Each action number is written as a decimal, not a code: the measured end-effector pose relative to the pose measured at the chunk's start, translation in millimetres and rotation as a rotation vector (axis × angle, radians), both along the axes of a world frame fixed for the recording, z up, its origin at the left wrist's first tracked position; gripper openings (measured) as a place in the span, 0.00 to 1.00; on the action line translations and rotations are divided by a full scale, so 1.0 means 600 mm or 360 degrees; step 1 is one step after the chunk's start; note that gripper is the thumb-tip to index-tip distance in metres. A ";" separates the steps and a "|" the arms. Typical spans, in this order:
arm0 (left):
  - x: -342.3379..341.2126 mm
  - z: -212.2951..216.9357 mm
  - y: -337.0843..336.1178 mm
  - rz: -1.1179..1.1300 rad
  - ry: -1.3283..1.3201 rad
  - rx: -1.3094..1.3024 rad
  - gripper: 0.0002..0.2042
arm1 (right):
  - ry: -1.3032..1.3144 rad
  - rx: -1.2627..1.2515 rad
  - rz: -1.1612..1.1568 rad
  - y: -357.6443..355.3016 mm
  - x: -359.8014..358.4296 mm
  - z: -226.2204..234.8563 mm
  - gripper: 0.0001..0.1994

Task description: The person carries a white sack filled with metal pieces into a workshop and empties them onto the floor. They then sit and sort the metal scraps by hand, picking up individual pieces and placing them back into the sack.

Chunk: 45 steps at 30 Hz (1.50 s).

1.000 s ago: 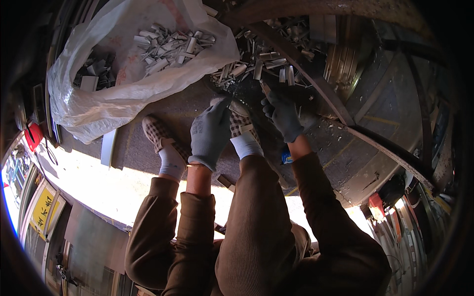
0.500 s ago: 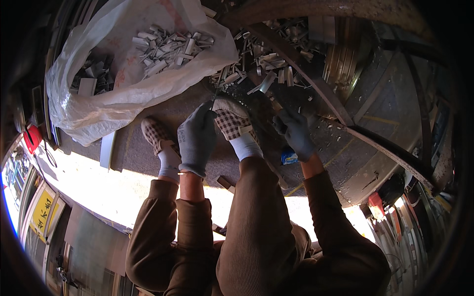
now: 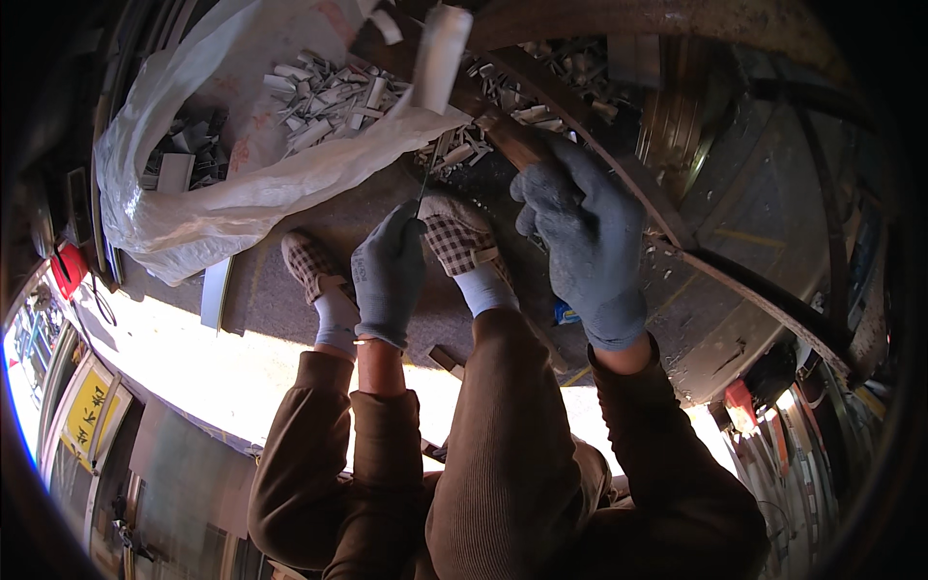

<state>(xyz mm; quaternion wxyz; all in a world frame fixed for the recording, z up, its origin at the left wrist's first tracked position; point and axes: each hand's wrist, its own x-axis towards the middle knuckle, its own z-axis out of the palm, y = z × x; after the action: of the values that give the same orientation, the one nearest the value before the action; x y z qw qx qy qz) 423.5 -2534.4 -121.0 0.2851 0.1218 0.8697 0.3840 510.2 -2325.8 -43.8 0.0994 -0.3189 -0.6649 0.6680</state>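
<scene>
My left hand (image 3: 391, 266), in a grey work glove, is closed on a thin dark rod (image 3: 428, 174) that points away from me beside my checked slipper (image 3: 454, 237). My gloved right hand (image 3: 585, 227) is raised, its fingers wrapped round the wooden handle (image 3: 514, 140) of a tool. The tool's far part is dark and partly covered, so its kind cannot be made out. A pale metal piece (image 3: 442, 58) shows in front of it; whether they are joined is unclear. A smaller pale piece (image 3: 387, 27) shows beyond.
At the left a white woven sack (image 3: 227, 208) lies spread, holding many short metal offcuts (image 3: 324, 101). More offcuts (image 3: 464, 150) lie on the floor past my foot. A rusty metal bar (image 3: 754, 285) slants across the right. A small blue packet (image 3: 565, 312) lies by my right wrist.
My right hand has risen and swung forward and left with the wooden-handled tool. Pale metal pieces now show near the tool's far part. My left hand keeps its place on the rod.
</scene>
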 end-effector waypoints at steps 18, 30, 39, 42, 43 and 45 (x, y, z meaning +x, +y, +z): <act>0.018 0.008 -0.004 -0.0136 0.0018 -0.0188 0.14 | -0.0557 -0.1015 -0.0452 -0.053 0.256 -0.222 0.09; 0.009 -0.001 -0.009 -0.0147 -0.0012 -0.0155 0.13 | -0.0507 -0.1172 -0.0417 -0.074 0.123 -0.299 0.09; -0.014 0.029 -0.010 -0.0016 -0.0197 -0.0027 0.13 | -0.0633 -0.1174 -0.0250 -0.034 0.152 -0.274 0.07; -0.021 0.031 -0.015 0.0031 -0.0218 -0.0001 0.13 | -0.0627 -0.1258 -0.0267 -0.026 0.173 -0.249 0.08; -0.021 0.030 -0.016 0.0045 -0.0220 -0.0016 0.14 | -0.0701 -0.1293 -0.0317 -0.023 0.179 -0.239 0.09; -0.022 0.025 -0.020 0.0069 -0.0233 -0.0028 0.14 | -0.0639 -0.1259 -0.0271 -0.013 0.193 -0.212 0.09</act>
<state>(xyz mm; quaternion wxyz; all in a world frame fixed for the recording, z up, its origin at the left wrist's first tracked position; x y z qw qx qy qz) 410.2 -2546.5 -105.8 0.3406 0.0721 0.8523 0.3903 625.8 -2333.4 -170.9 -0.1065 -0.5091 -0.3360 0.7852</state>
